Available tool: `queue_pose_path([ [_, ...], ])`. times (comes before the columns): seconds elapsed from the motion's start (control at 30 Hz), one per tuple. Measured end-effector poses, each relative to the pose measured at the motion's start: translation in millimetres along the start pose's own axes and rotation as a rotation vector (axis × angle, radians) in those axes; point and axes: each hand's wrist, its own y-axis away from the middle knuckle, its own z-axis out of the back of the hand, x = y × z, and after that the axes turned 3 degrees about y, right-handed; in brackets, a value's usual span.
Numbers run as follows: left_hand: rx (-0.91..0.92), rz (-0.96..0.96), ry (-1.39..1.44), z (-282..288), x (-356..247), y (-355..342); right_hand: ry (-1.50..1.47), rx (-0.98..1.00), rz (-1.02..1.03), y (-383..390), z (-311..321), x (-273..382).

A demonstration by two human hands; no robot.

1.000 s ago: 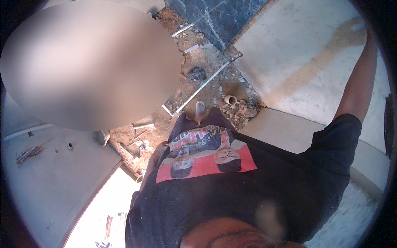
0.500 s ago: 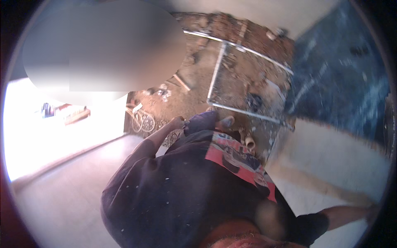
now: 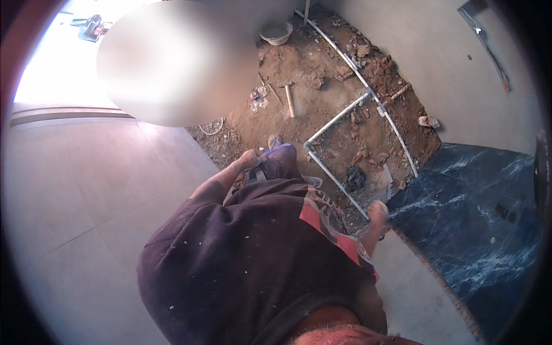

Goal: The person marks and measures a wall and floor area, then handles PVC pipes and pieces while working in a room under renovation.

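My left hand (image 3: 251, 159) is closed at the front of my thigh, its fingers pinching the cloth of my purple trousers (image 3: 280, 162). My right hand (image 3: 378, 213) hangs out in front on the right, its fingers smeared, so their pose is unclear. Below it, white plastic pipes (image 3: 339, 118) form a frame over the dug earth floor (image 3: 282, 69), and one pipe end lies close to this hand in the picture. A hammer (image 3: 289, 100) with a wooden handle lies on the soil ahead. Beside the pipes sits a crumpled black plastic bag (image 3: 356, 177).
Blue marbled panels (image 3: 477, 207) cover the lower right, beside a pale wall (image 3: 437, 52). Rubble (image 3: 345, 72) lines the pipe run. A white basin (image 3: 276, 33) stands at the back. Pale tiled surface (image 3: 98, 207) fills the left. A hose loop (image 3: 211, 126) lies near the soil's edge.
My view has turned, bringing the basin and hammer into sight. The right arm has swung from far out at the right to in front of me. My left hand remains at the trousers.
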Motion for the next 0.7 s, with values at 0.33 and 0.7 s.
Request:
queue_pose_path([
  [0.33, -0.091, 0.095, 0.1, 53.8, 96.6, -58.9, 0.588, 0.306, -0.025, -31.3, -256.2, 207.8],
  [0.7, -0.237, 0.189, 0.254, 84.8, 123.0, -123.4, 0.703, 0.468, 0.143, -177.0, -365.1, 201.9],
])
